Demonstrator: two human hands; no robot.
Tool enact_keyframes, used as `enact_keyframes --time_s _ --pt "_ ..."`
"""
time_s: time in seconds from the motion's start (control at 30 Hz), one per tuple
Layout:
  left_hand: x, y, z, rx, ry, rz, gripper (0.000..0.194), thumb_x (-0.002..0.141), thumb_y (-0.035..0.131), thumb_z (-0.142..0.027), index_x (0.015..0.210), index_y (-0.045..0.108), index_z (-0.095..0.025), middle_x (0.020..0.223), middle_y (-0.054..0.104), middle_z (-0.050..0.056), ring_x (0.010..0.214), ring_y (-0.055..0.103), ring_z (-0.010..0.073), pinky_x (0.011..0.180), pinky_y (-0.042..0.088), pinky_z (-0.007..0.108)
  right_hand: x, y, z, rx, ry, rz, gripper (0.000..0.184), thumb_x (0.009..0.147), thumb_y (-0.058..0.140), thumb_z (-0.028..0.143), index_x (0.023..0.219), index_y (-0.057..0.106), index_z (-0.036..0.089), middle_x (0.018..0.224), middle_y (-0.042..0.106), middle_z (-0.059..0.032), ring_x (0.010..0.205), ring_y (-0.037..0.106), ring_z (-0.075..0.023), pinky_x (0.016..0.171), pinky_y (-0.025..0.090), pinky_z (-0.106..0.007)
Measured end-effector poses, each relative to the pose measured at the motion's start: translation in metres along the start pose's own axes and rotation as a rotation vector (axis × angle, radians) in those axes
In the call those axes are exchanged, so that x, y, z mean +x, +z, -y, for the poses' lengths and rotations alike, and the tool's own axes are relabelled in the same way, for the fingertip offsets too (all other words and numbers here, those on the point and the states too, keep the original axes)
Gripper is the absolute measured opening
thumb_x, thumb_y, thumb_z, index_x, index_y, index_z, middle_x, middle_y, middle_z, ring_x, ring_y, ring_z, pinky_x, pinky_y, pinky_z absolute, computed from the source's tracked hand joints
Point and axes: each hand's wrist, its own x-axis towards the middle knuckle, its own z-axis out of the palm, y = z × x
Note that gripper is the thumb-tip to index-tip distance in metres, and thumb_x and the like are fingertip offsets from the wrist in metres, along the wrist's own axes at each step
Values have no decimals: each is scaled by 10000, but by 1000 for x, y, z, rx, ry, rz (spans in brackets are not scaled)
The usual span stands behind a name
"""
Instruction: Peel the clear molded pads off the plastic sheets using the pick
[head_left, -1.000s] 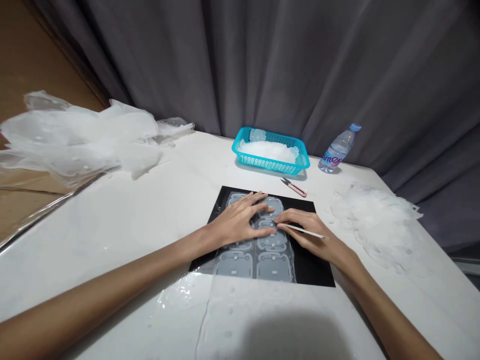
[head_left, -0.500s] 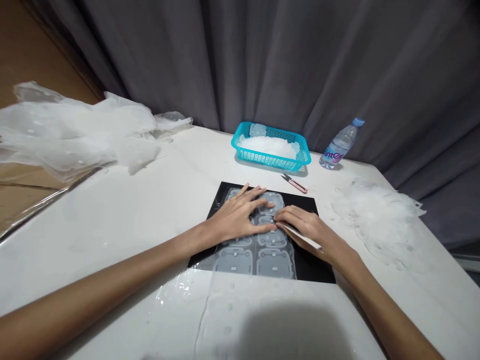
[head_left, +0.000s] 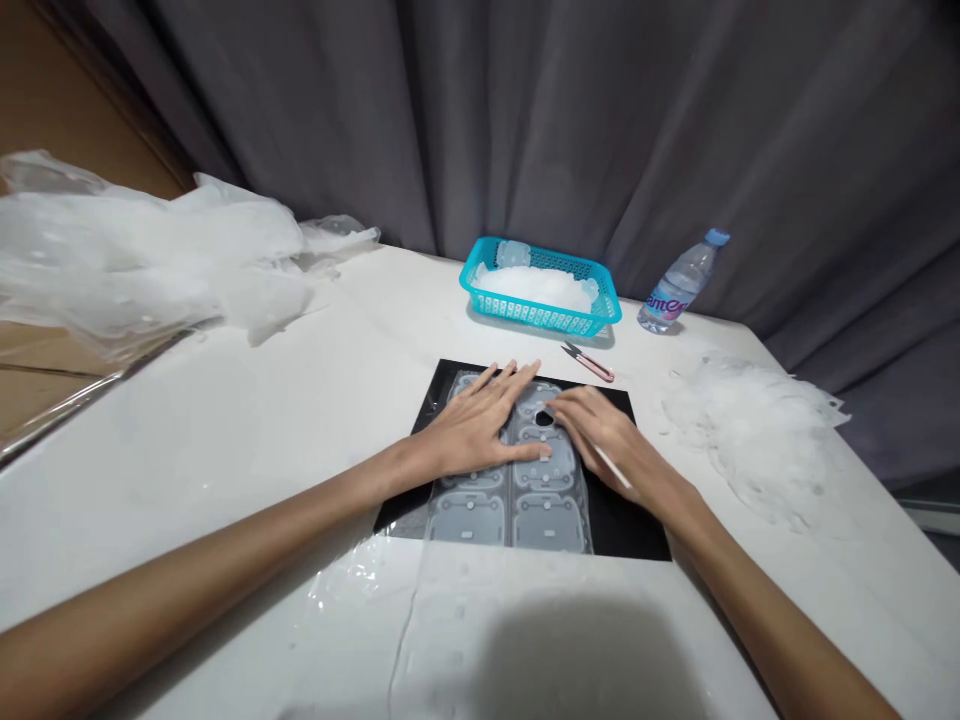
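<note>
A clear plastic sheet (head_left: 549, 522) with several rounded, translucent moulded shapes lies over a black mat (head_left: 626, 520). My left hand (head_left: 484, 425) rests spread flat on the sheet, its thumb stretched to the right. Close beside it, my right hand (head_left: 600, 430) is closed around a thin white stick (head_left: 613, 467), which slants back across the palm. The fingertips of that hand are at the sheet's upper right part, by a small dark opening (head_left: 544, 418) where black shows. Whatever else those fingertips pinch is too small to make out.
A turquoise basket (head_left: 540, 318) full of translucent pieces stands at the back. Pink-handled thread snips (head_left: 589, 362) lie before it, and a water bottle (head_left: 684, 283) is to its right. Crumpled plastic film (head_left: 150, 255) heaps at left; more plastic scraps (head_left: 757, 440) lie at right.
My right hand has moved slightly up, and the stick has tipped steeper. A dark opening now shows in the sheet near its fingertips. My left fingers have straightened out flat.
</note>
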Motion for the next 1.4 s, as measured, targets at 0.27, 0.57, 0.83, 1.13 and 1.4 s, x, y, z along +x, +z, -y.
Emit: enact_keyframes --time_s 0.27,0.57,0.83,1.13,1.4 --pt "-1 0 1 -25 -81 2 1210 841 536 -879 1682 93 -129 1755 96 226 1630 71 393 1291 178 580 21 -17 -39 101 416 -506 275 1047 501 347 998 724 195 1001 724 -118 971 688 -280 901 553 -448" --pt "-2 -26 -26 -486 -207 -296 569 1068 291 -637 949 644 -207 984 691 64 1006 629 251 990 471 429 7 -28 40 484 286 -144 249 1061 552 327 1174 762 255 1041 689 -69 984 672 -216 904 535 -373" --pt "11 -23 7 -881 -274 28 390 854 732 -478 1064 685 -154 854 706 44 749 641 178 669 437 277 5 -39 40 524 253 113 318 1080 520 329 1342 699 307 1020 649 -41 950 620 -202 902 519 -392" --pt "8 -14 -1 -711 -149 -78 401 929 660 -531 1025 739 -149 731 604 -4 633 519 128 588 363 250 11 -3 15 38 167 -105 309 1094 394 244 1241 664 223 1246 644 -128 1209 512 -299 1084 430 -525" --pt "3 -9 0 -649 -87 -154 355 941 698 -491 1059 725 -158 804 648 6 645 516 117 573 363 233 23 4 9 87 139 -78 307 1072 361 182 1206 635 213 1119 658 -129 1147 526 -294 1029 458 -504"
